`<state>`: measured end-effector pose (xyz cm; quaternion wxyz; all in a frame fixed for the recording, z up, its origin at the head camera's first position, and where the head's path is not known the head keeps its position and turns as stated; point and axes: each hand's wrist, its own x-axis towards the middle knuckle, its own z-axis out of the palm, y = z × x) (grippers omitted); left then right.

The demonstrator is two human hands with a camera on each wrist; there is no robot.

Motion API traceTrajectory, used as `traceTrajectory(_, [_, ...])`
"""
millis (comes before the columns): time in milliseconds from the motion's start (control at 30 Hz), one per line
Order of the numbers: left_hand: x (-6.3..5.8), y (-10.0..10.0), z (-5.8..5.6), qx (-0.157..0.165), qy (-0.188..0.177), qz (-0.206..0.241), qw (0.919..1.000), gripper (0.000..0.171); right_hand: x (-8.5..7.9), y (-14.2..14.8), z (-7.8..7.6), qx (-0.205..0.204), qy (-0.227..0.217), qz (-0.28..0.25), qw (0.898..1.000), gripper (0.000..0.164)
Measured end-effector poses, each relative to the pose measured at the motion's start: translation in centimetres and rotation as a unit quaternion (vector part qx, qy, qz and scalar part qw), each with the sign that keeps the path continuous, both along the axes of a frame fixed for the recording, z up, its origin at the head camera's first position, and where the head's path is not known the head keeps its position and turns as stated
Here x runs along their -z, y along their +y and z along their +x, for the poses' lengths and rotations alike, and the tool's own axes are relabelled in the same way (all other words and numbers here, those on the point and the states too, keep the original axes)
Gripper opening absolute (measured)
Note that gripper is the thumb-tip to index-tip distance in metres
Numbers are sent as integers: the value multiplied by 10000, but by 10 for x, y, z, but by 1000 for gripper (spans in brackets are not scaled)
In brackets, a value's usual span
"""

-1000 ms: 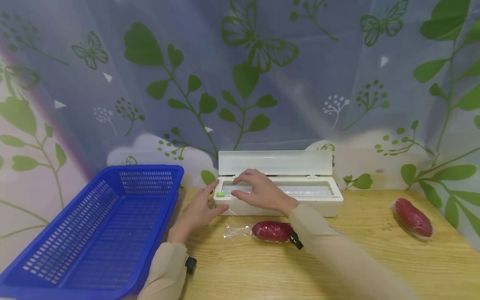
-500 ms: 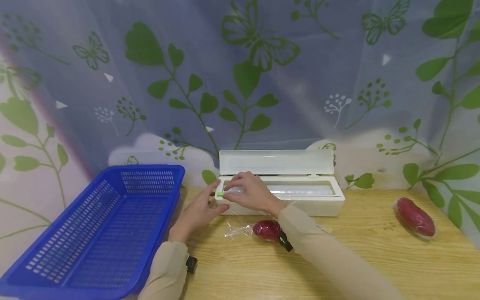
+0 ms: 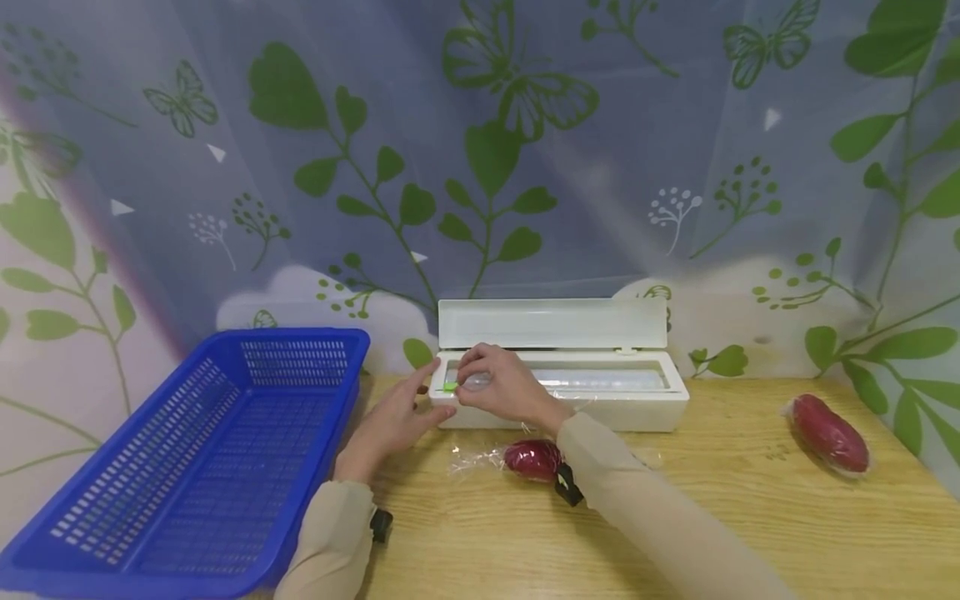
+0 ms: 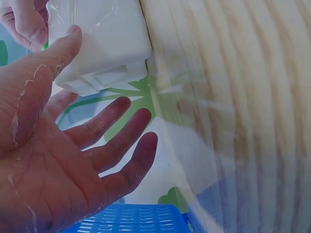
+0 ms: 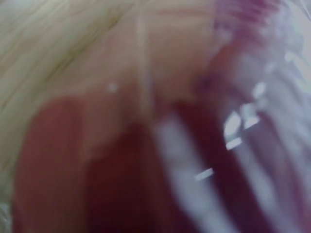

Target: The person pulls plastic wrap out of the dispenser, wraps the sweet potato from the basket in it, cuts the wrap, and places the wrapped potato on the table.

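Observation:
A white cling film dispenser stands on the table with its lid up and a roll of film inside. At its left end, my right hand pinches the green slide cutter on the front rim. My left hand is spread around that same end; in the left wrist view its thumb lies against the dispenser and its fingers are extended. Under my right wrist lies a dark red oblong vegetable in clear film, partly hidden by the sleeve. The right wrist view is blurred.
To the left stands a blue plastic basket with slotted walls. Another film-wrapped red vegetable lies at the far right of the wooden table. A patterned cloth hangs close behind the dispenser.
My right hand came left and down onto the green slide cutter, then the cutter shifted slightly to the right. My left hand stays at the dispenser's left end.

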<state>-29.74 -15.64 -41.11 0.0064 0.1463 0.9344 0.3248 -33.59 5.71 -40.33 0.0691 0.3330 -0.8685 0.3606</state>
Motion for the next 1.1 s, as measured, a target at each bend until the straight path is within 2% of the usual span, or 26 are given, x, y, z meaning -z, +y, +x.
traceTrajectory(200, [-5,0,0,-91,35,-151,9998,77,1,1,-1,66,-191,-286,9994,10])
traceTrajectory(367, [-5,0,-1,-98,43,-227,9997,76,2,4,-2,177,-91,-367,9991,3])
traceTrajectory(500, [-4,-1,-2,-163,3,-245,9996,76,2,6,-3,275,-3,-271,9993,7])
traceTrajectory(800, [0,4,-2,-230,-33,-340,9992,77,1,10,-2,487,-208,-65,9986,14])
traceTrajectory(900, [0,8,0,-359,154,-783,9962,77,2,10,-1,448,-135,-45,9989,14])
traceTrajectory(1033, [-2,17,7,-672,477,-1566,9842,75,3,10,2,213,104,-64,9997,23])
traceTrajectory(1100, [-5,23,10,-801,605,-1750,9794,73,3,12,3,107,271,-86,9995,24])
